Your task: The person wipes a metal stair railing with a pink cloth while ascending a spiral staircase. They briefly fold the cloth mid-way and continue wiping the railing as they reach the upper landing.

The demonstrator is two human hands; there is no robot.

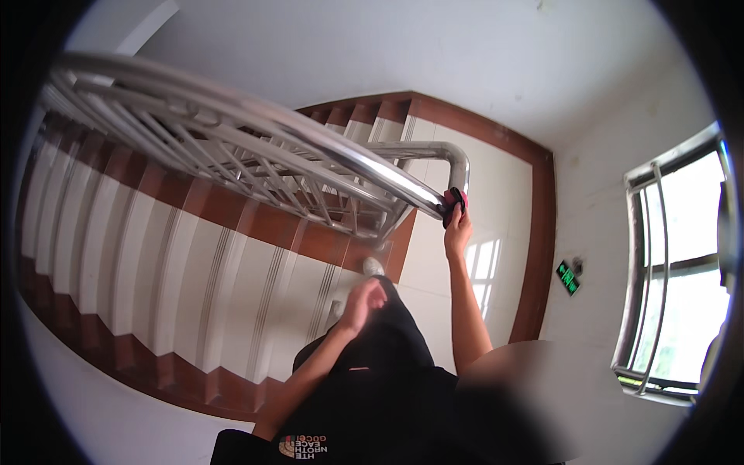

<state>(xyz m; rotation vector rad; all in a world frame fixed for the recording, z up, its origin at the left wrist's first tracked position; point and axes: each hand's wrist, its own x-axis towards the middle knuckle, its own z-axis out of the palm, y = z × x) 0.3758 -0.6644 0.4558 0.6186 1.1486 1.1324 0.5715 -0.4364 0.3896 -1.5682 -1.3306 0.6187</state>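
My right hand (458, 228) grips a red and black cloth-like pad (455, 203), pressed around the end of the stainless-steel handrail (383, 174) where it bends at the stair landing. The exact kind of pad cannot be told. My left hand (365, 303) hangs in front of my dark trousers, fingers loosely curled, with nothing visible in it. It touches no part of the railing.
Steel balusters (261, 180) slant below the handrail. White stairs (192, 279) with brown edging run to the left, beside a tiled landing (442, 261). A barred window (668, 261) and a green exit sign (568, 278) are on the right wall.
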